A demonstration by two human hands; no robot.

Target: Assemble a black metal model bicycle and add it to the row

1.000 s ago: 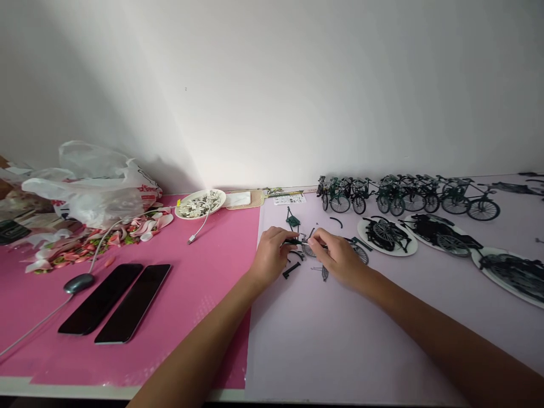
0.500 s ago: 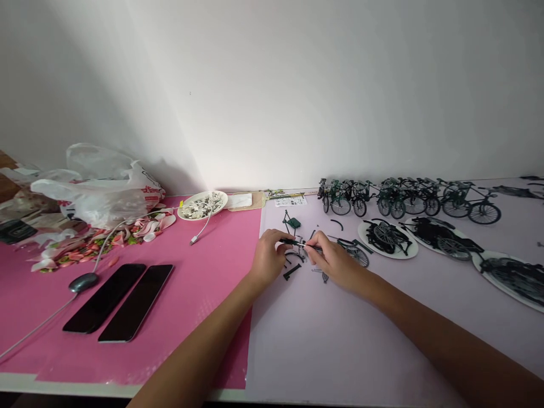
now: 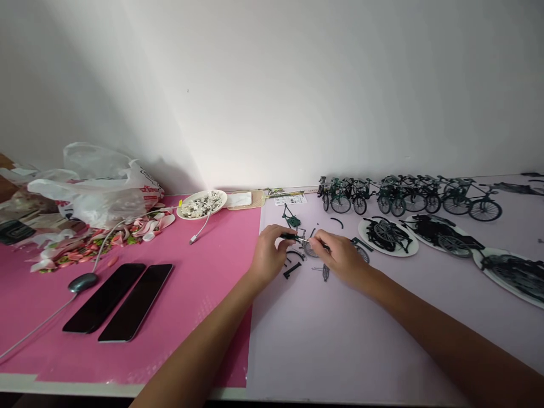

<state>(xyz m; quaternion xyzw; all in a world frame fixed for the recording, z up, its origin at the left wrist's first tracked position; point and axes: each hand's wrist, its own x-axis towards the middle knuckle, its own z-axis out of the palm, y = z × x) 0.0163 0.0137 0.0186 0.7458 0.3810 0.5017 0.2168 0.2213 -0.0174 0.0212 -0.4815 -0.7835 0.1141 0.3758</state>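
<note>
My left hand (image 3: pixel 268 255) and my right hand (image 3: pixel 338 255) meet over the pale lilac mat (image 3: pixel 340 340), both pinching a small dark green model bicycle part (image 3: pixel 293 237) with a thin silvery piece between the fingertips. What the right fingers pinch is too small to name. Loose parts lie around them: a black bar (image 3: pixel 291 270), a curved black strip (image 3: pixel 336 222), a small wheel (image 3: pixel 361 253) and a green frame piece (image 3: pixel 291 219).
A row of finished green and black model bicycles (image 3: pixel 408 197) stands at the back right. White plates (image 3: pixel 387 235) hold bicycle parts. On the pink mat (image 3: pixel 178 294) lie two black phones (image 3: pixel 119 300), a mouse (image 3: pixel 80 282), a cable, a dish of small parts (image 3: pixel 201 204) and plastic bags (image 3: pixel 91 184).
Both hands stay together over the same spot; the fingers have shifted slightly on the small part. The view has wobbled a little.
</note>
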